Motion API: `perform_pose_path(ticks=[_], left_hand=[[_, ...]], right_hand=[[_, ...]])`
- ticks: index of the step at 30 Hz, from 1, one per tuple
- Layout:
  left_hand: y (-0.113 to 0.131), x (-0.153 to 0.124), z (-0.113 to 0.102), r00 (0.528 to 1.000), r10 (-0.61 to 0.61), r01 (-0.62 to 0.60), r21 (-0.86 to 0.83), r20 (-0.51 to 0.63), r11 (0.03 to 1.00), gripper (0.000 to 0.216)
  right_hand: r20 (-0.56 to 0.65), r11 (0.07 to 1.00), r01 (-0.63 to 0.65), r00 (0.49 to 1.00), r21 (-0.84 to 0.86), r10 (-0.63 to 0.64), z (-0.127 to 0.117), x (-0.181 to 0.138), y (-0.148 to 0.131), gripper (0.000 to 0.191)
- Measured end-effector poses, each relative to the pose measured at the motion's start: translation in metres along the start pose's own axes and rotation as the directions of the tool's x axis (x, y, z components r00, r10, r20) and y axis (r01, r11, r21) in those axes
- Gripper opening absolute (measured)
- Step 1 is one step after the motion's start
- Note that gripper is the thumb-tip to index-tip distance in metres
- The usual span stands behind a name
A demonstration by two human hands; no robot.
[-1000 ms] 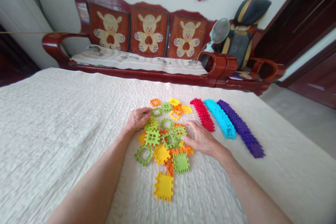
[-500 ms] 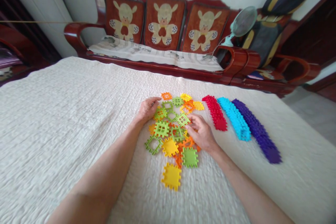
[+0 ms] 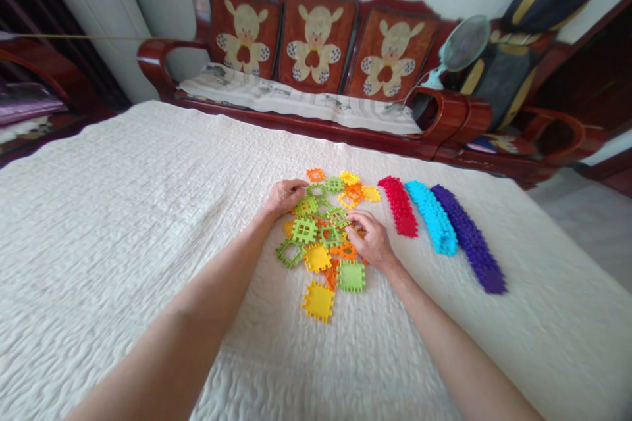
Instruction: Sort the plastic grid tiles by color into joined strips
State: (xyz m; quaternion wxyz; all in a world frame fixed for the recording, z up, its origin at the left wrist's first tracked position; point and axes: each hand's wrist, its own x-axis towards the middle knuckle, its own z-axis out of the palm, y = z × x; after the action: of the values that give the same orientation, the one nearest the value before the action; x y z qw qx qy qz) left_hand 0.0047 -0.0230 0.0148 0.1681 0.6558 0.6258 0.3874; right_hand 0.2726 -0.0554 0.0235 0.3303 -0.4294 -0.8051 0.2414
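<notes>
- Two bare hands show on my feed, one at each side of a loose pile of tiles (image 3: 305, 230).
- Right hand (image 3: 372, 238): I see its thumb and fingers a narrow gap apart, fingertips at the edge of a green window tile (image 3: 338, 216); I cannot tell whether they grip it.
- Left hand (image 3: 287, 196): fingers bent, forefinger reaching out just beside a green frame (image 3: 316, 191); I cannot tell if anything is held in it.
- Around the hands I have green, yellow and orange tiles, many overlapping, some solid, others with cut-out middles.
- On the near side lie a solid green tile (image 3: 351, 275) and, nearest me, a solid yellow tile (image 3: 318, 301) set apart from the rest.
- At the far end I make out an orange frame (image 3: 315, 175).
- Right of the pile, three rows lie side by side: red row (image 3: 399, 206), blue row (image 3: 432, 216), purple row (image 3: 469, 237).
- Everything so far rests on a white quilt (image 3: 172, 171).
- Beyond it I see a wooden sofa (image 3: 296, 120) with three cushions (image 3: 316, 36), and a fan (image 3: 464, 45) near its right end.
</notes>
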Motion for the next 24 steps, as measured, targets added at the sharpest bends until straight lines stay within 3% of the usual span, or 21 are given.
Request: perform_pose_path(ticks=[5,10,16,24], left_hand=[[0.013,-0.009,-0.006,0.998,-0.052,0.051,0.034,0.021,0.998,0.033],[0.021,-0.045,-0.014,0.999,-0.021,0.021,-0.016,0.038,1.0,0.04],[0.017,-0.075,-0.016,0.993,-0.023,0.012,-0.09,-0.118,0.996,0.04],[0.01,-0.073,-0.012,0.963,-0.137,0.075,-0.256,-0.234,0.964,0.035]], right_hand=[[-0.072,0.999,0.011,0.997,-0.054,-0.015,0.002,-0.001,0.002,0.022],[-0.151,0.98,0.031,0.987,-0.198,-0.061,0.004,-0.002,0.003,0.035],[-0.049,0.968,-0.011,0.999,-0.251,-0.001,0.003,-0.001,-0.004,0.043],[-0.033,0.978,0.015,0.999,-0.207,-0.023,0.024,-0.003,-0.016,0.046]])
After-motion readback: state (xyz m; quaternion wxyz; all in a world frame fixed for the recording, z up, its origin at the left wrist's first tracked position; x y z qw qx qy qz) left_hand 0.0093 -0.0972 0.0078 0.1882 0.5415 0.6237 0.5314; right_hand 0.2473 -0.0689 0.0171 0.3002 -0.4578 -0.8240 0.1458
